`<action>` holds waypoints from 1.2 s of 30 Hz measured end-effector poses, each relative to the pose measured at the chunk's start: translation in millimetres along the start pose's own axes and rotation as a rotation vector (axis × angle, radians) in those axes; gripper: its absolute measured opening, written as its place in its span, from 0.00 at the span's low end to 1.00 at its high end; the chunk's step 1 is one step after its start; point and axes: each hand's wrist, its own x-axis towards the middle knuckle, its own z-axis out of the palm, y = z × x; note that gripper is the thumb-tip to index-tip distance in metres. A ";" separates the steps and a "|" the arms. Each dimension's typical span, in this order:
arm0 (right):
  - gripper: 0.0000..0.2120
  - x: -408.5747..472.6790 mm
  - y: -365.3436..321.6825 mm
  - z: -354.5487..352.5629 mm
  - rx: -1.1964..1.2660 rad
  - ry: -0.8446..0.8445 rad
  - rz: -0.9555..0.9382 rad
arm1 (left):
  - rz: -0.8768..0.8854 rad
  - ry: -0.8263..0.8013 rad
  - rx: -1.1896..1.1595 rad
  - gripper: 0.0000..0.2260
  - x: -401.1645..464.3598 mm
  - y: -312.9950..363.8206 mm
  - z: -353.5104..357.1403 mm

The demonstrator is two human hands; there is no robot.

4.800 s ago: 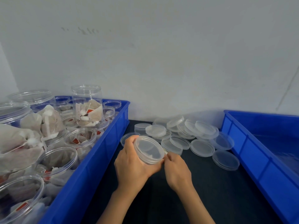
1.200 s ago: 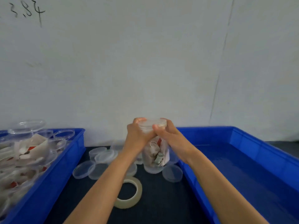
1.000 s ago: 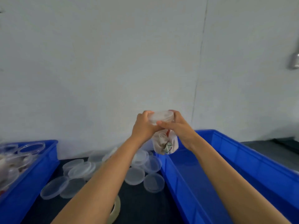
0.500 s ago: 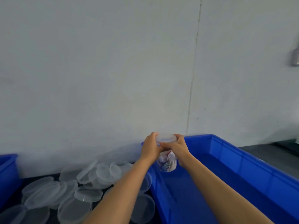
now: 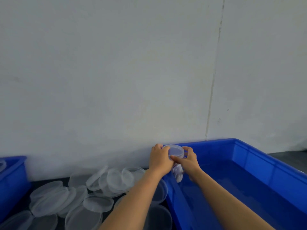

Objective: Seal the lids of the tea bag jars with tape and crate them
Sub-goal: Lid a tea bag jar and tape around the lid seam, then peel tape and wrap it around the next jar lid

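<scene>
A clear jar of tea bags (image 5: 178, 173) with a translucent lid (image 5: 175, 150) stands upright inside the far left corner of the right blue crate (image 5: 249, 156). My left hand (image 5: 159, 159) grips the jar's top from the left, fingers curled over the lid rim. From the right, my right hand (image 5: 187, 161) grips the same top, thumb across the front. Most of the jar's body is hidden by my hands. No tape roll is in view.
Several loose clear lids (image 5: 116, 180) lie piled on the dark table left of the crate. The corner of a second blue crate (image 5: 11, 176) shows at the far left edge. A white wall rises right behind the crates.
Both hands carried the jar from the table over the right crate's rim and lowered it into the crate's far left corner. The view swung right, so the tape roll left the frame.
</scene>
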 end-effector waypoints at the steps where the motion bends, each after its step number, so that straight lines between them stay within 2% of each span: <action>1: 0.32 0.0 -1.4 1.4 -0.040 0.020 0.018 | -0.001 -0.001 -0.009 0.21 -0.4 -0.5 0.2; 10: 0.38 -25.3 -41.4 4.7 -0.265 -0.011 0.137 | 0.011 -0.174 -0.041 0.18 -22.9 5.7 -38.4; 11: 0.36 -32.9 -49.1 8.0 -0.291 0.005 0.116 | 0.003 -0.179 -0.059 0.17 -30.0 6.4 -47.3; 13: 0.25 -51.2 -62.5 16.2 -0.335 0.025 0.034 | -0.023 -0.171 -0.099 0.17 -49.2 6.4 -67.4; 15: 0.16 -70.8 -72.6 27.4 -0.343 -0.002 -0.049 | -0.057 -0.106 -0.151 0.19 -75.5 5.0 -90.5; 19: 0.12 -127.4 -88.5 62.0 -0.219 -0.207 -0.057 | -0.124 0.073 -0.150 0.16 -144.1 -4.8 -139.5; 23: 0.08 -192.6 -93.8 102.5 -0.006 -0.371 0.042 | -0.208 0.174 -0.200 0.12 -214.5 -25.3 -169.6; 30: 0.08 -286.3 -109.4 183.3 0.103 -0.591 0.059 | -0.348 0.321 -0.096 0.10 -313.8 -77.2 -218.8; 36: 0.13 -322.4 -135.6 242.7 0.204 -0.677 0.030 | -0.498 0.467 -0.087 0.08 -338.0 -114.5 -271.4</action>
